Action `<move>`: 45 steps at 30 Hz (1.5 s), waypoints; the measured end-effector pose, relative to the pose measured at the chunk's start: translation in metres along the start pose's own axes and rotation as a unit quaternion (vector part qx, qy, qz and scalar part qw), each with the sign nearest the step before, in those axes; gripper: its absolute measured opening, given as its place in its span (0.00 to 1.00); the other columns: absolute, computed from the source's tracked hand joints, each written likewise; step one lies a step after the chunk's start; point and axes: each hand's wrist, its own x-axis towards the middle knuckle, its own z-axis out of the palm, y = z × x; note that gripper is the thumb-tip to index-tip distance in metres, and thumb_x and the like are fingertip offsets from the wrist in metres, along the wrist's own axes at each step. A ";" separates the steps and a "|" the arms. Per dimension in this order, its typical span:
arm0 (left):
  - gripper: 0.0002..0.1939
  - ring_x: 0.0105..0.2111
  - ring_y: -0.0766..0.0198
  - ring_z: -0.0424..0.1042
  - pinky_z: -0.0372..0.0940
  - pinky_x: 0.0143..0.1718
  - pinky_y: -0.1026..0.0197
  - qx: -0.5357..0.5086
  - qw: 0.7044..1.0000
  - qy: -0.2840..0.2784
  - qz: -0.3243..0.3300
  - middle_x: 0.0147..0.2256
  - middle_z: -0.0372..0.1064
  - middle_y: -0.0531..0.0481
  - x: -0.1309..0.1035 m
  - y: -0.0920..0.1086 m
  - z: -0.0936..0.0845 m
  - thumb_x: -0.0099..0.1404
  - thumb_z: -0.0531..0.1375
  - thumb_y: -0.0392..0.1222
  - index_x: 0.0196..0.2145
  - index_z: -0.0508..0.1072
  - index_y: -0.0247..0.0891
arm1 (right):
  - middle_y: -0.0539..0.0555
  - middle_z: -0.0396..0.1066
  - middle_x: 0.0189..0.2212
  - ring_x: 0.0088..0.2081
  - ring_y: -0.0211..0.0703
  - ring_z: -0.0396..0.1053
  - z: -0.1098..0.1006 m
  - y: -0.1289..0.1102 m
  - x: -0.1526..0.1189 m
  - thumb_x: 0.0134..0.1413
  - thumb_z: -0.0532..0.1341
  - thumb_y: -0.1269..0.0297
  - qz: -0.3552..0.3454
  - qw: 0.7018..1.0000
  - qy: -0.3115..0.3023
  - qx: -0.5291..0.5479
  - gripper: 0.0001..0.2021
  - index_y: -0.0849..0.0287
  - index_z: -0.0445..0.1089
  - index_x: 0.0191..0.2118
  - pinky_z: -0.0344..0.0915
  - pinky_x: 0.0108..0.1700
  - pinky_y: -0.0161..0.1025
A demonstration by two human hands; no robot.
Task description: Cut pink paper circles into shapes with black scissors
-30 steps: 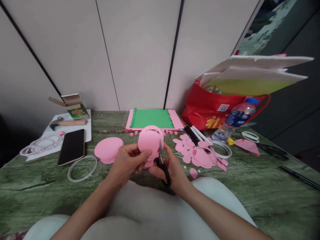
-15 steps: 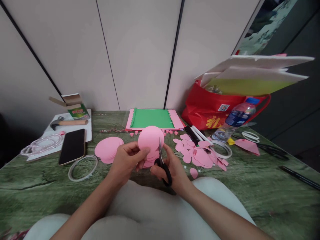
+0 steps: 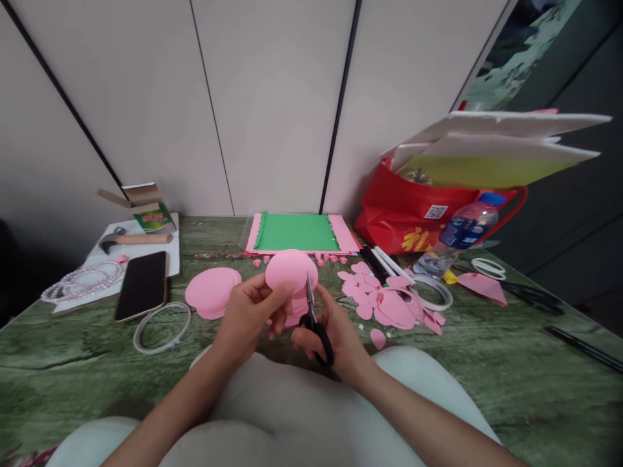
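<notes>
My left hand [image 3: 250, 311] pinches a round pink paper disc [image 3: 287, 269] between thumb and fingers, raised above the table. Black-handled scissors [image 3: 318, 331] are in my right hand [image 3: 343, 340], fingers through the loops, with the blades pointing up and lying across the right part of the disc. Beneath the disc lie more pink paper pieces [image 3: 296, 314], partly hidden by my hands. A stack of pink paper circles [image 3: 213, 293] rests left of my left hand. To the right of my right hand is a heap of pink paper petals and scraps [image 3: 363, 292].
At the left are a phone [image 3: 141, 285], a tape roll [image 3: 162, 327], a hammer [image 3: 139, 239] and bead strings [image 3: 82, 283]. Green paper [image 3: 296, 231] lies at the back. Right stand a red bag [image 3: 394, 220] and a water bottle [image 3: 457, 233], near another tape roll [image 3: 433, 293].
The pink disc has dropped slightly and tipped flatter, shifting a little left. The scissors moved slightly left with it, and their blades stay at the disc's right part.
</notes>
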 end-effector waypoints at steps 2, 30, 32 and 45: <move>0.11 0.10 0.76 0.58 0.51 0.08 0.72 0.018 1.000 0.000 -0.005 0.16 0.65 0.57 0.000 -0.002 0.000 0.53 0.62 0.44 0.21 0.68 0.34 | 0.40 0.62 0.14 0.13 0.32 0.55 0.000 0.000 0.000 0.35 0.67 0.59 -0.009 1.000 -0.019 0.008 0.39 0.56 0.46 0.54 0.51 0.14 0.27; 0.11 0.10 0.76 0.56 0.51 0.10 0.73 0.088 0.996 -0.019 -0.008 0.12 0.61 0.58 -0.002 -0.003 -0.001 0.53 0.62 0.42 0.19 0.69 0.34 | 0.42 0.61 0.20 0.20 0.33 0.57 -0.003 0.000 0.001 0.33 0.70 0.61 -0.031 0.998 -0.016 0.042 0.42 0.56 0.45 0.53 0.54 0.22 0.31; 0.11 0.10 0.76 0.56 0.50 0.10 0.73 0.090 0.996 -0.013 -0.008 0.12 0.61 0.58 -0.002 -0.003 -0.001 0.53 0.62 0.41 0.19 0.69 0.34 | 0.42 0.60 0.18 0.18 0.33 0.56 -0.003 0.000 0.000 0.33 0.70 0.61 -0.031 0.999 -0.012 0.037 0.42 0.57 0.45 0.53 0.53 0.21 0.30; 0.11 0.10 0.77 0.55 0.50 0.10 0.73 0.093 0.996 0.000 0.008 0.11 0.59 0.59 0.000 -0.003 -0.004 0.55 0.61 0.41 0.19 0.68 0.34 | 0.39 0.57 0.14 0.15 0.30 0.51 -0.004 0.001 0.001 0.39 0.67 0.63 -0.032 0.999 0.000 -0.009 0.36 0.57 0.48 0.52 0.48 0.17 0.28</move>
